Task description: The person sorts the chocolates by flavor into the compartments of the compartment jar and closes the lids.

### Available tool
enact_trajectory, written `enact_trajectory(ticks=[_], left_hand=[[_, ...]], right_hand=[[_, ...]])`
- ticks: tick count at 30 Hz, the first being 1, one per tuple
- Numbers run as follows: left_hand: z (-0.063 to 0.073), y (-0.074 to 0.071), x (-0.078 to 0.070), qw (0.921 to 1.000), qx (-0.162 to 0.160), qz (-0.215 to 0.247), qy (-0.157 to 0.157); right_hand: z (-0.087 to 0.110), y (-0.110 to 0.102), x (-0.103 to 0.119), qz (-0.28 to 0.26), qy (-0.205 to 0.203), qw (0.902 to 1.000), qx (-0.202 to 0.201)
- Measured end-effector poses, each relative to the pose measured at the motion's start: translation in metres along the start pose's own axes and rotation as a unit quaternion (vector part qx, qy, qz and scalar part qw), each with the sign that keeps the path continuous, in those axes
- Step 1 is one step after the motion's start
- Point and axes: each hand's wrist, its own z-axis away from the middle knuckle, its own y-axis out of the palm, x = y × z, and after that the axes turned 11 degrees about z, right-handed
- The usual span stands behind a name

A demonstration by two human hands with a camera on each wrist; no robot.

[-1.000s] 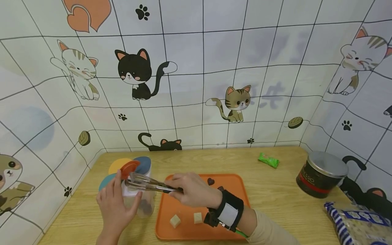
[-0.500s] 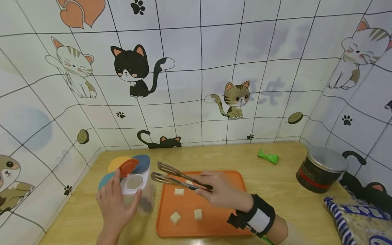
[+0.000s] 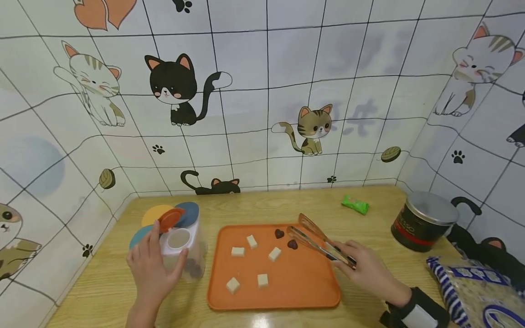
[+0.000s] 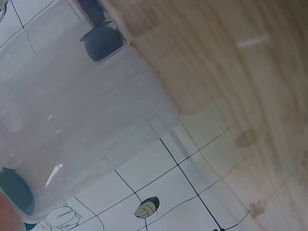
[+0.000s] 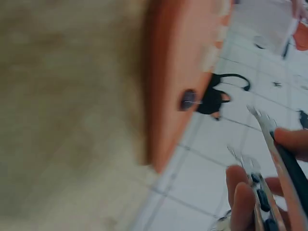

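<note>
The metal tongs slant over the tray's right side, slim arms parted, tips scalloped in the right wrist view; the palm of the right hand holding them is hidden, its fingers wrapped round the dark grips. That wrist's black strap is cut off at the lower edge. The left hand grips the container, spread wide, forefinger on the raised orange lid, thumb across the near side; its other fingertips are hard to make out. The container is cloudy, smooth plastic, its dark contents indistinct. Between the hands lies the flat orange tray, round-cornered, bearing pale blocky cubes and two dark heart-shaped pieces. Beyond are a crinkled green packet, a lidded black pot and a striped bag, cut off at the frame's corner, on the wood-grained table.
</note>
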Motion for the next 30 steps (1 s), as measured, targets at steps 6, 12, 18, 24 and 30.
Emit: enact_trajectory(ticks=[6,12,18,24,30], left_hand=[[0.002,-0.003,0.001,0.9997,0.013,0.004,-0.02],[0.002,-0.003,0.001,0.9999,0.002,0.004,-0.016],[-0.001,-0.001,-0.002,1.0,-0.002,0.005,-0.004],[-0.001,-0.001,-0.003,0.9999,0.005,0.008,-0.008],[0.0,-0.002,-0.003,0.9998,0.011,0.009,-0.017]], right_hand=[[0.027,-0.005,-0.029,0.061,0.116,0.9901,0.051],[0.036,-0.006,-0.051,0.11,0.128,0.9847,0.044],[0.04,-0.001,-0.064,0.131,0.126,0.9789,0.094],[0.04,0.005,-0.068,0.113,0.149,0.9678,0.169],[0.042,0.008,-0.068,0.103,0.159,0.9642,0.186]])
